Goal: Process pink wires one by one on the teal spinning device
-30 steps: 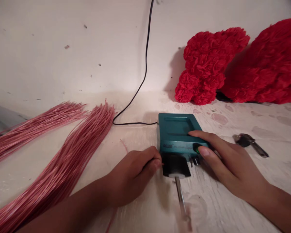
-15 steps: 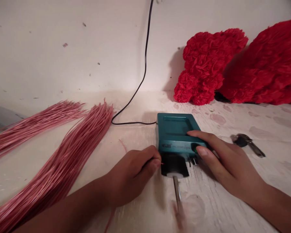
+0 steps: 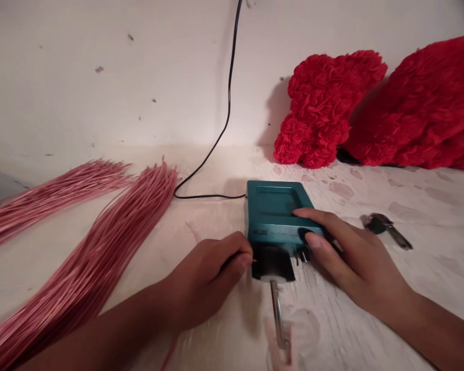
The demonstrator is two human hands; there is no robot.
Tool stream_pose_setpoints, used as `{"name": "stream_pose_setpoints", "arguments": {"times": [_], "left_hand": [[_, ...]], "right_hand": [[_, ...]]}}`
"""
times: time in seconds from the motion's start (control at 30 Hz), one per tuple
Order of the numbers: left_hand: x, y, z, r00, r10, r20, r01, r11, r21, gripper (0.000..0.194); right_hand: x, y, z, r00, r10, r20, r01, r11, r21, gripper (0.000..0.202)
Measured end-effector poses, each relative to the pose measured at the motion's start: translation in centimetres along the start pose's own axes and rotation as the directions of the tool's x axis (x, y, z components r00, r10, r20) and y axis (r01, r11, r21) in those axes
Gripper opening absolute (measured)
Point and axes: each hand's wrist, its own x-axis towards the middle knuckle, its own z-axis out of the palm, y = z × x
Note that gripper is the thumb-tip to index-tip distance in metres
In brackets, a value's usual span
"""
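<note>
In the head view, a teal motor box [image 3: 280,234] stands on the table, with a black front part and a metal shaft [image 3: 277,309] sticking out towards me. A pale pink clip [image 3: 271,340] sits at the shaft's end. My left hand [image 3: 209,283] is closed in a pinch on a thin pink strand, beside the black front; its tip pokes out past my fingers and its tail [image 3: 170,351] hangs below my wrist. My right hand [image 3: 365,263] grips the box's right front corner, index finger on top and thumb at the front control. My other right fingers are partly hidden.
Two bundles of pink strands [image 3: 119,242] lie at the left. A black cable [image 3: 229,93] runs up the wall from the box. Red artificial flowers [image 3: 320,113] are heaped at the back right. A small dark and metal tool [image 3: 390,229] lies right of the box.
The clip on the shaft, smeared by motion before, now shows more clearly with its two arms apart. The whole view has shifted slightly; both hands keep their places against the box.
</note>
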Motion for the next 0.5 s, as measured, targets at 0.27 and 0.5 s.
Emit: {"name": "stream_pose_setpoints", "arguments": {"times": [0.27, 0.5], "left_hand": [[0.08, 0.11, -0.09, 1.000, 0.012, -0.001, -0.012, 1.000, 0.013, 0.022], [0.08, 0.19, -0.13, 1.000, 0.003, 0.008, -0.003, 1.000, 0.011, 0.021]], "right_hand": [[0.09, -0.09, -0.01, 1.000, 0.009, 0.003, -0.009, 1.000, 0.015, 0.032], [0.01, -0.02, 0.14, 1.000, 0.012, -0.001, -0.011, 1.000, 0.015, 0.032]]}}
